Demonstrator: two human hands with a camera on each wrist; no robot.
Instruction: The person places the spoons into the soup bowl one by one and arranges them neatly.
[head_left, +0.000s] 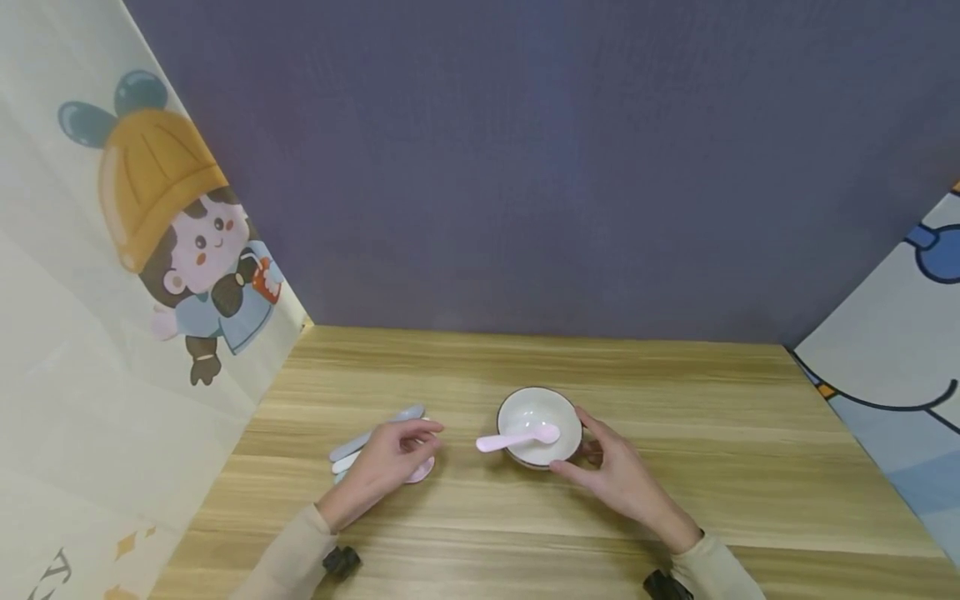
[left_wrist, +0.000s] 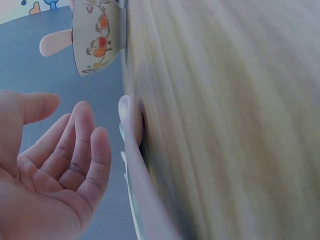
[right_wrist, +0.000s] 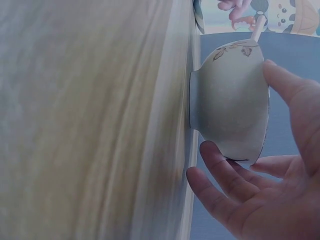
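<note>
A white bowl [head_left: 531,409] with a dark rim stands on the wooden table; birds and flowers decorate its outside in the left wrist view. Inside it leans a pink spoon [head_left: 510,441], its handle sticking out over the left rim. My right hand [head_left: 626,479] holds the bowl by its right side, thumb at the near rim and fingers round the far side. Over a group of spoons at the left hovers my left hand [head_left: 386,462], fingers loosely bent and holding nothing. Among them are a grey-blue spoon [head_left: 352,447], a white one [head_left: 346,463] and a pink one [head_left: 424,472], partly hidden by that hand.
The wooden table [head_left: 675,400] runs back to a dark blue-grey wall [head_left: 525,167]. A pale panel with a cartoon child [head_left: 202,250] borders the left side, and another cartoon panel [head_left: 885,358] borders the right.
</note>
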